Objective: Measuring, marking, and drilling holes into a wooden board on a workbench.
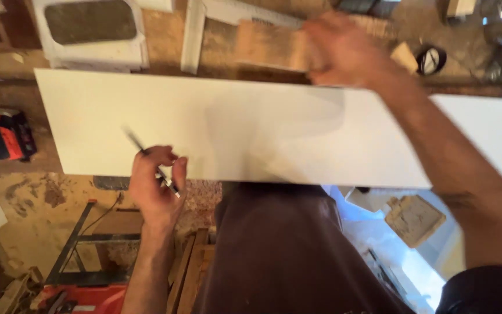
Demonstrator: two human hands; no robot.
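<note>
Left hand (155, 186) pinching pencil (149, 160), tip over white board (251, 134) for marking; right hand (341, 49) beyond, clasping wood block (268, 49).

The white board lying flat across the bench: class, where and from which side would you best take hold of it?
Probably its long edges. The white board lies flat, wide and thin, its near edge overhanging the bench, so fingers can curl under from the near side. The right hand is already at the far edge; the left hand holds a pencil.
</note>
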